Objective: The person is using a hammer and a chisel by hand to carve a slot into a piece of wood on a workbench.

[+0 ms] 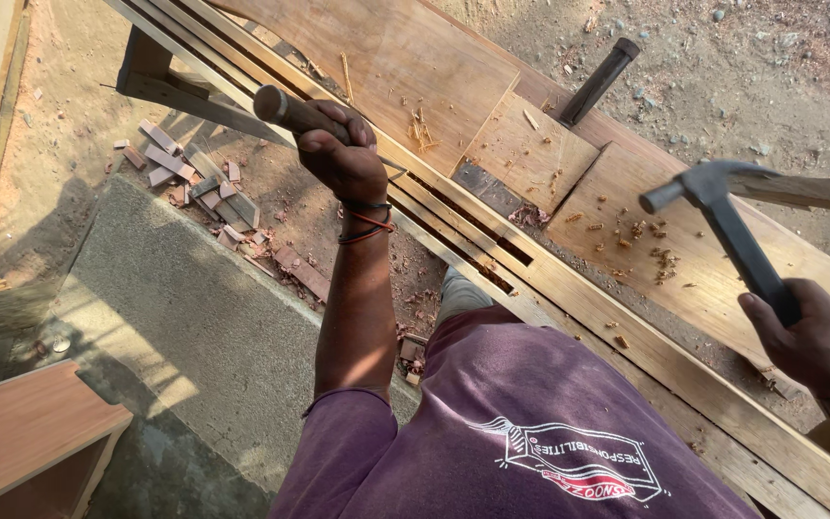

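Note:
My left hand (343,159) is closed around a chisel with a round wooden handle (280,108), held over the long wooden rail (569,298); the blade is hidden behind my fingers. My right hand (818,341) grips the dark handle of a claw hammer (722,216), raised above the boards at the right, its steel head well clear of the chisel. A narrow dark slot (477,235) is cut in the rail between the two hands. Wood chips (650,245) lie scattered on the plank beneath the hammer.
A dark-handled tool (599,79) lies on the boards at the back. Small wood offcuts (194,178) litter the dirt at the left, beside a concrete slab (175,298). A wooden cabinet corner (21,432) stands at the lower left.

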